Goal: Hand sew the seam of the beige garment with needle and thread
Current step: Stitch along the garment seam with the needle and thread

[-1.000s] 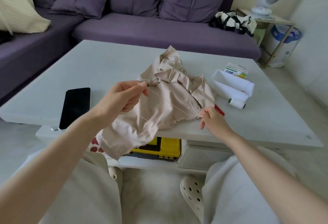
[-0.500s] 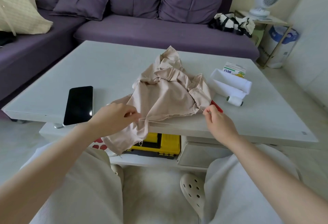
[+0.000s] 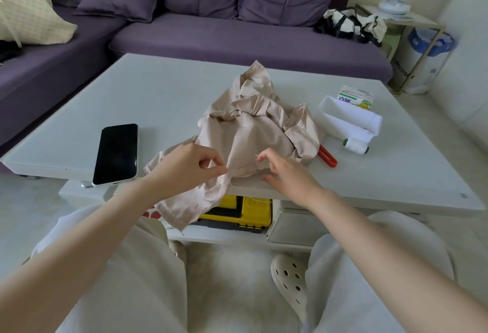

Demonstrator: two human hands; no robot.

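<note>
The beige garment (image 3: 253, 132) lies crumpled on the white table (image 3: 163, 100), one end hanging over the near edge. My left hand (image 3: 190, 169) pinches a fold of its seam at the table's front edge. Just to the right, my right hand (image 3: 285, 171) pinches a thin needle (image 3: 256, 156) between thumb and forefinger, its tip poking up above the cloth. A fine thread trails down from the seam; it is barely visible.
A black phone (image 3: 116, 154) lies left of the garment. A red tool (image 3: 327, 155), a white thread spool (image 3: 355, 145), a white tray (image 3: 351, 121) and a small carton (image 3: 355, 97) sit to the right. A yellow case (image 3: 245, 210) rests on the shelf below. The purple sofa (image 3: 237, 39) stands behind.
My left hand came down from holding the cloth up and now pinches the seam at the table edge. My right hand moved left toward it, needle in its fingers.
</note>
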